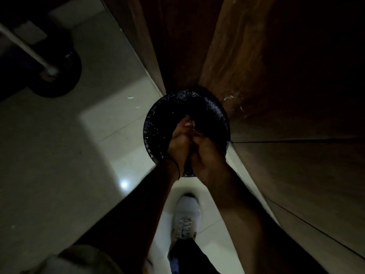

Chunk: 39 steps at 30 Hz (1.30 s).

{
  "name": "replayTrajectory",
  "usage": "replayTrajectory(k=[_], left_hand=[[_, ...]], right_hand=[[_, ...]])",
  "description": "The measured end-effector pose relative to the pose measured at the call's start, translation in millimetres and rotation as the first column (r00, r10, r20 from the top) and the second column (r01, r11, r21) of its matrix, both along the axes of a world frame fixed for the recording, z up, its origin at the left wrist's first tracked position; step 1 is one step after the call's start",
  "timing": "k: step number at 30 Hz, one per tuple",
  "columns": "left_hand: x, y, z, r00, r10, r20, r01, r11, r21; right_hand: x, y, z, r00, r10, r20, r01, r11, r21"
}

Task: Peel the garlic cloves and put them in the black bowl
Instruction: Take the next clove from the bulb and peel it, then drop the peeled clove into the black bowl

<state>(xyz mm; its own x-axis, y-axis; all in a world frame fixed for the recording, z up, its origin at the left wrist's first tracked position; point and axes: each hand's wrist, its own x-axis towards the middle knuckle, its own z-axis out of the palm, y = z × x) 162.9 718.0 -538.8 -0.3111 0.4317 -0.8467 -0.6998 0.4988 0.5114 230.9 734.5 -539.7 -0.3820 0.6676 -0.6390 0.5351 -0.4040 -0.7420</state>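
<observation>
Both hands meet in one tight knot over the black bowl (156,115). The left hand (178,144) has its fingertips curled together around a small pale piece (192,123). The light is too dim to tell whether that piece is a garlic clove or a scrap of skin. The right hand (207,157) presses against the left with its fingers bent inward. Its own knuckles hide its fingertips, so I cannot tell what it holds, if anything.

The bowl lies directly beneath the grip, and the hands and wrists cover its near rim. Its inside is nearly black, with only pale flecks along the wall on the left hand's side. Any contents cannot be made out.

Beyond and to the right of the grip spreads a dark wooden table (276,76). The bowl is at its edge, but whether it rests there fully cannot be told. A few white scraps (229,98) lie on the wood just past the bowl.

Below the grip, between the forearms, a white shoe (187,214) stands on the tiled floor (59,155). Far off on the left hand's side a dark round base (57,76) carries a white pole, which the frame's edge cuts off.
</observation>
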Motion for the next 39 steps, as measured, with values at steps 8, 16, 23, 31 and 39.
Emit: replayTrajectory(k=[8,16,23,31,39], left_hand=[[-12.6,10.1,23.8,0.971,0.125,0.205,-0.109,0.99,-0.089],[-29.9,-42.0,89.6,0.943,-0.158,-0.292,0.125,0.984,-0.13],[-61.3,-132.0,214.6,0.562,-0.54,-0.627,0.38,0.842,-0.384],[-77.7,-290.3,410.4,0.337,-0.492,-0.802,0.202,0.87,-0.449],[-82.0,-483.9,541.1,0.144,-0.263,-0.954,-0.192,0.938,-0.287]], right_hand=[[12.0,-28.5,-10.8,0.993,0.07,-0.093,-0.048,0.975,0.218],[24.6,-3.2,18.7,0.892,0.253,0.373,-0.418,0.777,0.471],[-6.7,-53.2,179.0,0.822,0.436,0.367,-0.569,0.639,0.517],[-61.1,-174.2,396.4,0.694,0.66,0.288,-0.587,0.287,0.757],[-138.6,-314.7,514.2,0.456,0.869,0.19,-0.3,-0.051,0.953]])
